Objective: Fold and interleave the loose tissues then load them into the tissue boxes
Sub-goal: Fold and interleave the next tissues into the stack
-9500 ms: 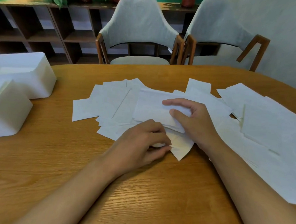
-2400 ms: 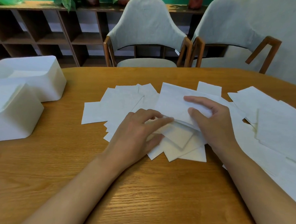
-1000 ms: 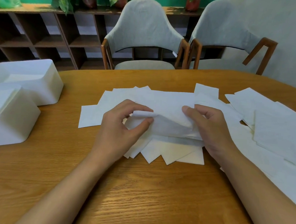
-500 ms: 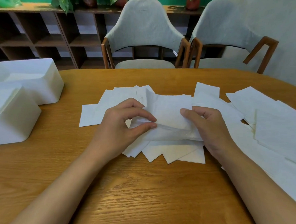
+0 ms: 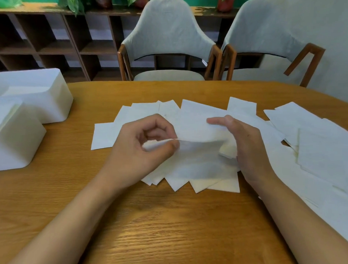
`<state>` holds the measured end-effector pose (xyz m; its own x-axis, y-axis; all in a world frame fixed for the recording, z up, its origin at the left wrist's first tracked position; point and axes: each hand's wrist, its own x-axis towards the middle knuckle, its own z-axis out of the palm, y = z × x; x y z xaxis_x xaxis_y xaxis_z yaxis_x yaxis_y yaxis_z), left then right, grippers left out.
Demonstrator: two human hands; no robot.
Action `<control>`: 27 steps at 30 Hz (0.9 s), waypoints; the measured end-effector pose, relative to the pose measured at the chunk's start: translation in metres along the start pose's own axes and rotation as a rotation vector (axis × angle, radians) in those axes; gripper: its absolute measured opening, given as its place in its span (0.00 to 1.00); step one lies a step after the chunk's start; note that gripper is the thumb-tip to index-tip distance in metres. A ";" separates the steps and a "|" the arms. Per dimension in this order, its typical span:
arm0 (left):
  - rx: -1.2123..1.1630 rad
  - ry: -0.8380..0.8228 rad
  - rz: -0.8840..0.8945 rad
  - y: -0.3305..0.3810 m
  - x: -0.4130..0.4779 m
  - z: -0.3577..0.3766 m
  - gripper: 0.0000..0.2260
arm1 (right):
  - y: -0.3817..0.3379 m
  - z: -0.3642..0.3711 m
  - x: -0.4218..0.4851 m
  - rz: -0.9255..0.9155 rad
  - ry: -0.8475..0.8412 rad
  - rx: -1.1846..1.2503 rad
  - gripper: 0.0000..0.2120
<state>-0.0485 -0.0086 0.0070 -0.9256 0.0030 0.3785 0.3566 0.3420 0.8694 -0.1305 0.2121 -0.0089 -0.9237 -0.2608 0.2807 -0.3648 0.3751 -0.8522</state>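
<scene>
One tissue (image 5: 197, 131) is held up between my hands, just above the folded pile (image 5: 197, 177) on the counter (image 5: 164, 232). My left hand (image 5: 146, 146) pinches its near edge with thumb and finger. My right hand (image 5: 247, 147) curls round the other end. I think it is very light, soft and floppy, and easy to tear, so I should hold the edges gently. The boxes (image 5: 13, 139) sit well apart on the left.
</scene>
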 end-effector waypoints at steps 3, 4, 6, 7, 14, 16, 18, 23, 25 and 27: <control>-0.109 0.027 -0.127 -0.002 0.000 0.001 0.04 | -0.002 0.005 -0.005 -0.071 -0.108 0.090 0.25; -0.126 0.060 -0.153 -0.004 0.001 0.002 0.04 | -0.003 0.006 -0.007 -0.045 -0.174 0.185 0.31; -0.125 0.140 -0.202 -0.010 0.002 0.004 0.02 | -0.004 0.008 -0.010 0.077 -0.279 0.406 0.36; -0.106 0.182 -0.219 -0.013 0.003 0.006 0.02 | -0.004 0.009 -0.011 0.108 -0.291 0.436 0.32; -0.119 0.323 -0.271 -0.026 0.002 0.015 0.07 | -0.006 0.020 -0.013 0.049 -0.175 0.232 0.19; -0.129 0.339 -0.275 -0.027 0.001 0.017 0.07 | -0.005 0.021 -0.013 0.024 -0.176 0.225 0.23; -0.070 0.330 -0.270 -0.027 0.000 0.018 0.06 | -0.004 0.022 -0.013 0.000 -0.164 0.196 0.28; 0.056 0.335 -0.206 -0.026 -0.001 0.017 0.06 | 0.000 0.022 -0.012 -0.006 -0.141 0.155 0.35; 0.048 0.330 -0.207 -0.026 0.000 0.016 0.06 | 0.001 0.021 -0.011 -0.002 -0.154 0.138 0.33; 0.045 0.324 -0.209 -0.026 0.000 0.015 0.06 | 0.001 0.020 -0.012 -0.001 -0.162 0.131 0.31</control>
<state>-0.0598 -0.0029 -0.0202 -0.8872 -0.3656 0.2815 0.1518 0.3449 0.9263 -0.1177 0.1979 -0.0219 -0.8886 -0.4047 0.2157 -0.3373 0.2583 -0.9053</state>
